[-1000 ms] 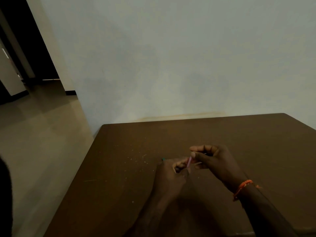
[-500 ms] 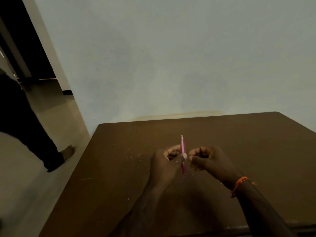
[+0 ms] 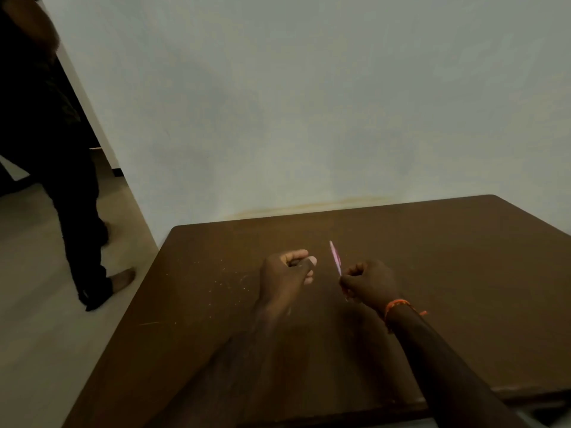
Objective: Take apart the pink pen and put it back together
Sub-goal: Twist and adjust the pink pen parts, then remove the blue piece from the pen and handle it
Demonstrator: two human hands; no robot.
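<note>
Hands are held apart above the brown counter [image 3: 432, 248], each curled into a loose fist. The right hand [image 3: 367, 281] is closed around the lower part of the pink pen [image 3: 335, 257], which is pinched near the fingertips and points up and slightly away, clear of the counter. The left hand [image 3: 285, 270] is curled shut just beside it, not touching it; whether a small part of the pen is pinched inside cannot be told, since the fingers hide the palm.

Loss of a small piece is judged the main risk: if a cap, spring or tip is held in the left hand, it could be dropped and rolled off the near counter edge, where it would be hard to find on the pale floor [image 3: 46, 304]. A slip of the thin pen from the right-hand pinch is also possible while the parts are brought together, and poor alignment could be caused by the dim light. A person in dark clothes [image 3: 71, 186] is seen walking close to the counter's left corner, so a bump could be suffered.

No brand, label or writing can be read anywhere
</note>
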